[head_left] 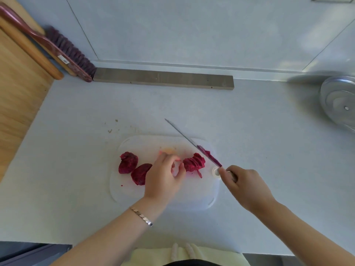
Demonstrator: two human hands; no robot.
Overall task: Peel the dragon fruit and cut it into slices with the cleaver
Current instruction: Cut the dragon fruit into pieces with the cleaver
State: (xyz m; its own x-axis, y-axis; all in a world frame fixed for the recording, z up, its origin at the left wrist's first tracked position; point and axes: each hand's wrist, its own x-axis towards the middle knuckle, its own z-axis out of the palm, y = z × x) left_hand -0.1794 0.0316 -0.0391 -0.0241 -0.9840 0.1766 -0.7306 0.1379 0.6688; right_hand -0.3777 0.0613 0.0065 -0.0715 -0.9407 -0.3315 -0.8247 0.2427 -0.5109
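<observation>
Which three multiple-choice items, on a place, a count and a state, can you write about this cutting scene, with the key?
1. The sliced fruit lies: A) on the counter; B) between the left hand and the cleaver; C) in a bowl.
2. Count of unsliced chunks on the cutting board: A) two; B) four; C) none.
3. The cleaver is: A) lying flat; B) gripped by the right hand; C) stuck in a chunk.
Key: 1B, slices sit between them; 2A, both lie left of the left hand; 3B, that hand holds its handle.

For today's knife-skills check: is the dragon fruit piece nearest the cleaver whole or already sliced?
Sliced: the piece shows parallel cuts, its slices fanned apart beside the cleaver.
</observation>
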